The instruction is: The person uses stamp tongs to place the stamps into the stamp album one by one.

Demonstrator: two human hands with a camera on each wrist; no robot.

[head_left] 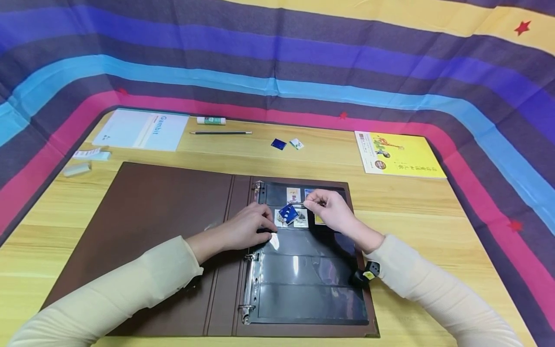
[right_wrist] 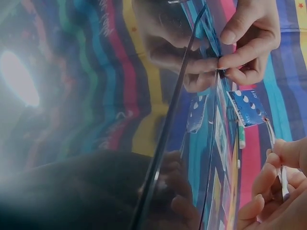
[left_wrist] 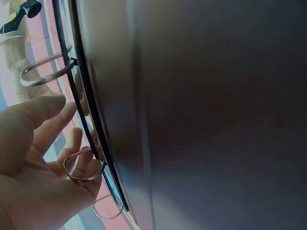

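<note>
Tweezers [right_wrist: 271, 132] are pinched between the thumb and fingers of my right hand [head_left: 333, 209], their tips on one corner of a blue stamp [head_left: 288, 213]. White moon shapes run across this stamp, which stands tilted above the page in the right wrist view. My left hand [head_left: 248, 226] rests at the left side of the black stock page [head_left: 312, 270], fingertips touching it near the edge of an upper pocket. Several small stamps [head_left: 301, 218] sit in the two top rows, partly hidden by my right hand. The lower rows of clear strips show glare.
The page hangs on metal rings [head_left: 251, 257] in an open brown binder [head_left: 169, 207]. Behind it lie a dark blue stamp [head_left: 278, 144], a white-green stamp [head_left: 297, 143], a pencil [head_left: 223, 133], a glue stick [head_left: 211, 120], a yellow book [head_left: 403, 154], a pale notebook [head_left: 143, 129] and an eraser [head_left: 77, 169].
</note>
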